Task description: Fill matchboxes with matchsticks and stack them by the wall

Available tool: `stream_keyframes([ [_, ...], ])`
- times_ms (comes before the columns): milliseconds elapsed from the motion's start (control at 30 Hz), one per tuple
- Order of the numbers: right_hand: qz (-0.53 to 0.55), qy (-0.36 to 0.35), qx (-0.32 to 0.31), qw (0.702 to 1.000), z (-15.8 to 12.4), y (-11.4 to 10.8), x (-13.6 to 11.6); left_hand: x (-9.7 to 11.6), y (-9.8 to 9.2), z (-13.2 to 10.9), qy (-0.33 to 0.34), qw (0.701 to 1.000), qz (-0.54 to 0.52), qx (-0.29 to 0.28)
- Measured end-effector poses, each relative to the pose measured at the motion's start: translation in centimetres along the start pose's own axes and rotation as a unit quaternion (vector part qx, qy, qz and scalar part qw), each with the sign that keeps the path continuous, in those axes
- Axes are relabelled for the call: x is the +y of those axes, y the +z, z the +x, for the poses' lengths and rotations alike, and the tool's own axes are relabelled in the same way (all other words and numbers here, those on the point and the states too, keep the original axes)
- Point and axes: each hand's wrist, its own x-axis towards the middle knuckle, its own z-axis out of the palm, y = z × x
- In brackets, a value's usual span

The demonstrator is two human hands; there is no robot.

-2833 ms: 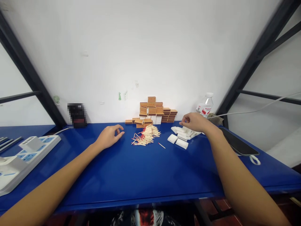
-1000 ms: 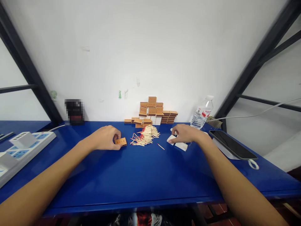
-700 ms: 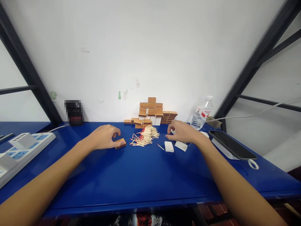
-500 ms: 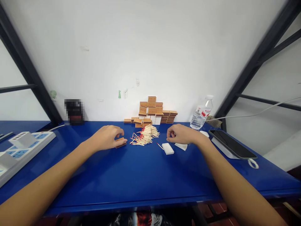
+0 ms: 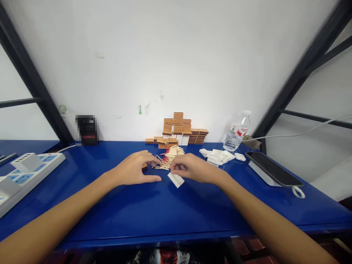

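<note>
On my feed: both arms are bare and enter from the lower corners, converging toward centre. Left grip [image 5: 134, 171] is palm down, fingers arched and bunched forward, thumb stretched flat out toward the right grip [image 5: 194, 169]. I can't tell if the left is clamping anything. Right grip sits just right of it, near but not touching, knuckles up, wrist slightly raised. Its thumb and fingertips are pinched together at the end facing the left grip. Left forearm [image 5: 68, 209] and right forearm [image 5: 255, 216] each run straight back from their grip, elbows out of frame.
</note>
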Motion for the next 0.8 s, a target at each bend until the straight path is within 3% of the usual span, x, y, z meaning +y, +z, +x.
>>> stream_keyframes([
  [133, -0.048, -0.063, 0.064, 0.995, 1.0, 2.8, -0.7, 1.5, 0.9, 0.0, 0.010, 0.999, -0.032, -0.029],
  [300, -0.116, 0.021, 0.156, 0.981, 0.9, 1.9, 0.7, 1.6, 2.2, -0.2, 0.016, 0.999, -0.027, -0.039],
  [367, -0.152, 0.072, 0.137, 0.976, 0.4, 0.6, 1.3, 1.8, 2.5, -0.3, 0.032, 0.999, -0.017, -0.039],
  [567, -0.146, 0.213, -0.033, 0.966, -1.4, -2.4, 2.5, 2.4, 2.9, -0.2, 0.047, 0.998, -0.004, -0.043],
  [667, -0.102, 0.216, -0.087, 0.967, -1.5, -2.2, 2.6, 2.0, 2.9, -0.1, 0.032, 0.999, -0.015, -0.030],
  [800, -0.092, 0.190, -0.089, 0.973, -0.9, -1.1, 2.2, 1.3, 2.6, -0.1, 0.018, 0.999, -0.022, -0.035],
])
